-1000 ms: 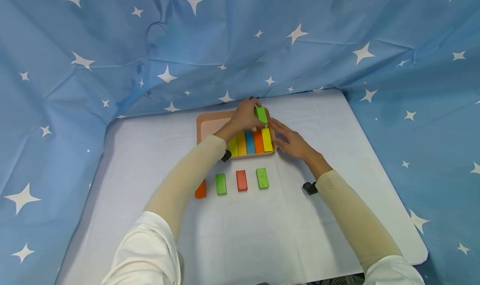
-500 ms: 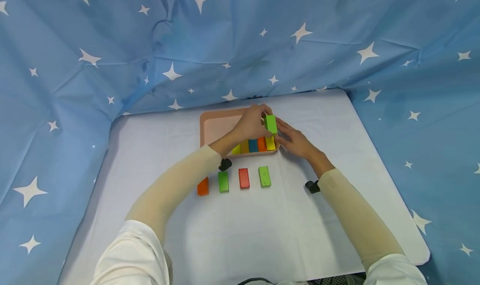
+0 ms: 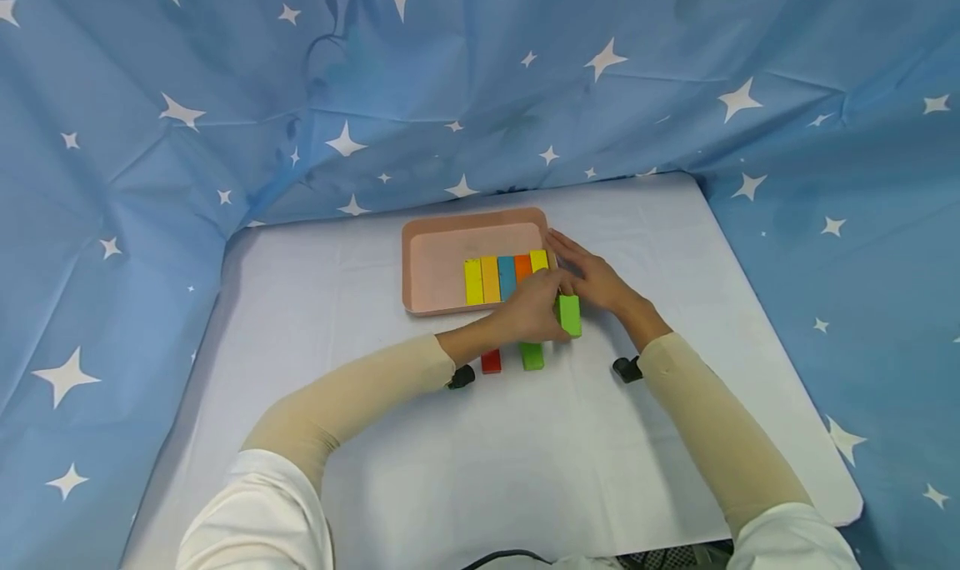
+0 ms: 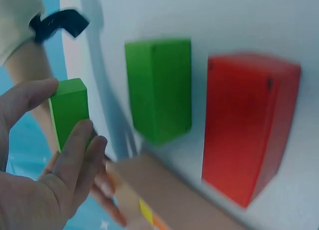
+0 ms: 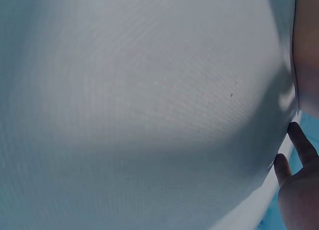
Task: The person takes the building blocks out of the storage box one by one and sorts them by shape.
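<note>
Head view, left hand: the left hand (image 3: 534, 312) is pinching a green block (image 3: 568, 315) between curled fingers and thumb, holding it just off the near right corner of the pink tray (image 3: 431, 262).
Head view, right hand: the right hand (image 3: 592, 277) is lying flat with fingers straight, touching the tray's right edge, gripping nothing.
Head view, tray: yellow, yellow, blue, orange and yellow blocks are sitting side by side along its near wall.
Head view, table: a red block (image 3: 491, 361) and a second green block (image 3: 532, 355) are lying on the white table (image 3: 480, 453), partly under the left hand.
Left wrist view: fingers (image 4: 75, 155) and thumb are clamping the held green block (image 4: 70, 110); the loose green block (image 4: 159, 88) and red block (image 4: 249, 125) are lying side by side, apart.
Right wrist view: two fingertips (image 5: 299, 145) are showing, extended over white tabletop (image 5: 139, 100).
</note>
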`<state>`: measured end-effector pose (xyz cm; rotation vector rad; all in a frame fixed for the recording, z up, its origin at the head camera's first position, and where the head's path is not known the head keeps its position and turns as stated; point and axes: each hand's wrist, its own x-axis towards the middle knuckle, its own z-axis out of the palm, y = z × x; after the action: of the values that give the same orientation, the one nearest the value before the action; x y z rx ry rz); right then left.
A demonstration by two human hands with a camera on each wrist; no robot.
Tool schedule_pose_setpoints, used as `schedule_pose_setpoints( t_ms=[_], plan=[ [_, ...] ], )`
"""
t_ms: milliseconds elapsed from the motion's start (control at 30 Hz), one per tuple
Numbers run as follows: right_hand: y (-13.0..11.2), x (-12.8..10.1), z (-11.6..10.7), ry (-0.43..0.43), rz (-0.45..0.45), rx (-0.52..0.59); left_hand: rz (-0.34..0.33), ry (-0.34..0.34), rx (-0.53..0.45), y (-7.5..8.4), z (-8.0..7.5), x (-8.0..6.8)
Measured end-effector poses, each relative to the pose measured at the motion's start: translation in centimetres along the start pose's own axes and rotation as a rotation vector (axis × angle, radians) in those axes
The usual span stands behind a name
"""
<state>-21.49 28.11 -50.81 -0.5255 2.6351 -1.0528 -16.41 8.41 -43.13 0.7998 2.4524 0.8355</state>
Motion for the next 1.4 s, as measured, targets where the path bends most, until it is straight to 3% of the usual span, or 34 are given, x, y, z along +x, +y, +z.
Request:
schedule_pose_setpoints(
  t_ms=[267, 500, 800, 1133, 1400],
  plan=[
    [0.0, 0.3, 0.1, 0.009, -0.024, -0.032, 0.011, -0.015, -0.04, 0.4, 2.8, -0.3],
    [-0.3, 0.3, 0.1, 0.011, -0.028, -0.033, -0.03, -0.018, 0.005, 0.5, 4.4, 0.0],
    [-0.5, 0.2, 0.0, 0.019, -0.037, -0.042, -0.062, -0.031, 0.098, 0.9, 4.8, 0.2],
    [-0.3, 0.2, 0.0, 0.021, -0.034, -0.04, -0.048, -0.03, 0.178, 1.2, 4.9, 0.1],
    [-0.1, 0.1, 0.1, 0.019, -0.037, -0.028, -0.038, -0.041, 0.15, 1.6, 4.3, -0.4]
  ],
)
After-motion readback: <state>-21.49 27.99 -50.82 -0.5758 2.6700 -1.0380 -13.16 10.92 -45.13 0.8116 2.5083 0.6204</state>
